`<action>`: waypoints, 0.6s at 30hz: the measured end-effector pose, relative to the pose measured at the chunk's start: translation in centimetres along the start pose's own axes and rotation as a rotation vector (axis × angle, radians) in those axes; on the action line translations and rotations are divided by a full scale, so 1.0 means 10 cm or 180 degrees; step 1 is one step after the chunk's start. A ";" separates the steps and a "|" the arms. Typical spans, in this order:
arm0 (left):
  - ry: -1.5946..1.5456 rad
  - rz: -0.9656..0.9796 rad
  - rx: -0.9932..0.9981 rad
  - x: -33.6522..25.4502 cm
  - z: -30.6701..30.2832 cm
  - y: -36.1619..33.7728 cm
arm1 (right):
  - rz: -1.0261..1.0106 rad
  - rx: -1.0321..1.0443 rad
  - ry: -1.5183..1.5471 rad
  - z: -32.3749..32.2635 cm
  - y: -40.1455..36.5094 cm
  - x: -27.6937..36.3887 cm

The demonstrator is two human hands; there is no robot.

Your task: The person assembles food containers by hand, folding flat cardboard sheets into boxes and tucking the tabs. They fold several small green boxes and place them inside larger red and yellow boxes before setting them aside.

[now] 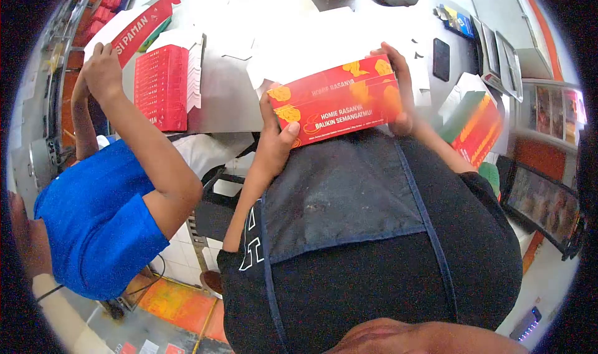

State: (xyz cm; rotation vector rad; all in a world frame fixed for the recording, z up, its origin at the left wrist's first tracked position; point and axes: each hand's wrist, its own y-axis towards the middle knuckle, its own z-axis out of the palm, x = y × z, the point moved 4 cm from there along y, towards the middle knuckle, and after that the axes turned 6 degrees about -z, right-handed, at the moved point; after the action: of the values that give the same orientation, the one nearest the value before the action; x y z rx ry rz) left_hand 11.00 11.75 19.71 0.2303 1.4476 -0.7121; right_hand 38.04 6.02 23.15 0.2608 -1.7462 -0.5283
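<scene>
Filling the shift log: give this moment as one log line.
left hand: grips red carton, left end | right hand: grips its right end | co-worker's hand: on another carton

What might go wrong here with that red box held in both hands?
The red carton is gripped only at its ends by the left hand and right hand; it may slip or crease. The co-worker's arm works close beside, so a bump seems possible. The stack of flat cartons lies near the table edge and might get knocked off.
</scene>
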 end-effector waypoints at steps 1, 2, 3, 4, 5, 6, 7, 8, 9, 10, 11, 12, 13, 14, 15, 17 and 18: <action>0.0021 0.0142 -0.0072 -0.01 0.01 0.01 | -0.0005 -0.0047 -0.0045 -0.01 -0.03 -0.01; 0.0044 0.0286 -0.0139 -0.04 0.02 0.02 | -0.0034 -0.0092 0.0026 -0.02 -0.08 -0.05; 0.0306 0.0359 -0.0212 -0.04 0.00 0.01 | -0.0064 -0.0138 0.0094 -0.01 -0.13 -0.10; 0.0570 0.0429 -0.0284 -0.04 -0.04 0.01 | -0.0092 -0.0187 0.0163 -0.02 -0.17 -0.15; 0.0838 0.0499 -0.0354 -0.05 -0.05 0.01 | -0.0101 -0.0200 0.0226 -0.03 -0.18 -0.15; 0.1000 0.0405 -0.0449 -0.05 -0.05 0.00 | -0.0113 -0.0214 0.0292 -0.02 -0.17 -0.15; 0.1162 0.0309 -0.0545 -0.05 -0.06 -0.02 | -0.0124 -0.0227 0.0359 -0.01 -0.17 -0.14; 0.1323 0.0214 -0.0642 -0.06 -0.08 -0.03 | -0.0118 -0.0243 0.0361 -0.01 -0.16 -0.14; 0.1467 0.0380 -0.0703 -0.09 -0.07 -0.04 | -0.0111 -0.0261 0.0364 -0.02 -0.16 -0.14; 0.1610 0.0549 -0.0762 -0.11 -0.07 -0.04 | -0.0107 -0.0279 0.0365 -0.02 -0.16 -0.13; 0.1751 0.0714 -0.0823 -0.13 -0.06 -0.03 | -0.0170 -0.0233 0.0390 -0.01 -0.16 -0.13; 0.1598 0.0990 -0.0775 -0.16 -0.05 -0.01 | -0.0230 -0.0187 0.0416 0.01 -0.15 -0.14; 0.1444 0.1263 -0.0727 -0.18 -0.03 0.03 | -0.0291 -0.0141 0.0445 0.03 -0.14 -0.14; 0.1195 0.1470 -0.0690 -0.17 -0.03 0.08 | -0.0335 -0.0073 0.0476 0.06 -0.13 -0.15; 0.0953 0.1678 -0.0638 -0.17 -0.02 0.13 | -0.0380 -0.0006 0.0508 0.09 -0.12 -0.15; 0.0263 0.1965 -0.0543 -0.13 -0.04 0.22 | -0.0353 0.0007 0.0490 0.18 -0.14 -0.15; 0.0126 0.2024 -0.0511 -0.12 -0.02 0.21 | -0.0349 -0.0023 0.0516 0.20 -0.14 -0.14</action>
State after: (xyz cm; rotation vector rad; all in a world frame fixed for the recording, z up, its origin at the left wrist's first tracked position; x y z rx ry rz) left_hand 12.07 13.91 20.23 0.5503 1.3538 -0.0739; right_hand 36.31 5.81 20.97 0.3857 -1.5788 -0.5767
